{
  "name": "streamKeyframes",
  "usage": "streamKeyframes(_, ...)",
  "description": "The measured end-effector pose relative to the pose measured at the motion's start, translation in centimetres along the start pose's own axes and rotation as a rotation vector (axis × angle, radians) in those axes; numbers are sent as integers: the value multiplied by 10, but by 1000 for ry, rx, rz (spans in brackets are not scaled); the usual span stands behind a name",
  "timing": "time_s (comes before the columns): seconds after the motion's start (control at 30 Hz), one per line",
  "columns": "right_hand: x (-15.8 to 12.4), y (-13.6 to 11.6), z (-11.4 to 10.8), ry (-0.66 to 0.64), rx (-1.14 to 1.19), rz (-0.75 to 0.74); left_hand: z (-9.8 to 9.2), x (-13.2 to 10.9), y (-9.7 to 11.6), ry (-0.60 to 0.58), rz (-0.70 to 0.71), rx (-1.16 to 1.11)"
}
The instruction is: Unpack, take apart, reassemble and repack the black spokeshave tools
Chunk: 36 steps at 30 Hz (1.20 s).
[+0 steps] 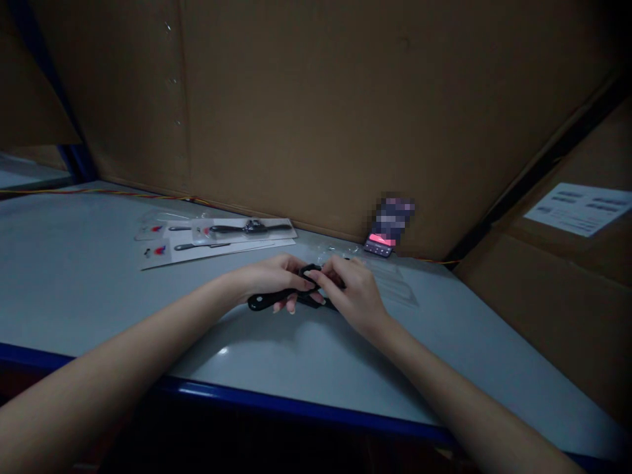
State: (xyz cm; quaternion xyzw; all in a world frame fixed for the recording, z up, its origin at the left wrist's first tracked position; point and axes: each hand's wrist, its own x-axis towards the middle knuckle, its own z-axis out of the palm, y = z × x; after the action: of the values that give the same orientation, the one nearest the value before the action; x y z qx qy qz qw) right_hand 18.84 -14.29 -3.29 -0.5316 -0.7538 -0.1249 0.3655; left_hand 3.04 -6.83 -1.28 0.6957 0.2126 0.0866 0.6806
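Observation:
In the head view, my left hand point(276, 275) is closed around a black long-handled tool point(266, 301) over the table. The rounded handle end, with a small hole in it, sticks out to the left below my palm. My right hand point(358, 289) grips the same black tool at its other part, thumb and fingers pinched close to my left fingertips. Fingers cover much of the tool's middle, so its exact kind cannot be made out. A thin dark part shows beneath the hands.
Several carded blister packs point(232, 247) with dark tools lie at the back left. Clear plastic shells point(395, 283) lie behind my right hand. A phone point(390, 227) leans on the cardboard wall point(306, 118). The table point(123, 309) has a blue front edge.

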Motion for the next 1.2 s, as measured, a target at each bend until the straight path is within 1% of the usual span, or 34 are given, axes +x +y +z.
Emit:
streamKeyframes(0.1, 0, 0, 3, -28, 9, 49, 0, 1, 0, -23, -32, -4)
streamKeyframes(0.2, 0, 0, 5, 19, 147, 181, 1, 1, 1, 0, -25, -22)
streamKeyframes(0.27, 0, 0, 4, 26, 216, 201, 1, 0, 2, 15, -13, -33)
streamKeyframes(0.4, -1, -1, -1, -33, 194, 124, 1, -3, 4, 44, -11, -11)
streamKeyframes(0.57, -2, -3, -3, -26, 146, 16, 0, -4, 4, 72, 9, 32)
streamKeyframes(0.7, -2, -2, -6, -39, 180, -70, -4, 0, 0, 32, 24, 20)
streamKeyframes(0.8, 0, 0, -10, -60, 128, -93, -5, 1, -1, 16, 17, 0)
streamKeyframes(0.97, 0, 3, -13, -14, 22, -80, -4, -1, 2, 40, 3, 3)
streamKeyframes(1.2, -1, -3, -15, -78, 108, -134, -4, -3, 3, 72, 32, 22)
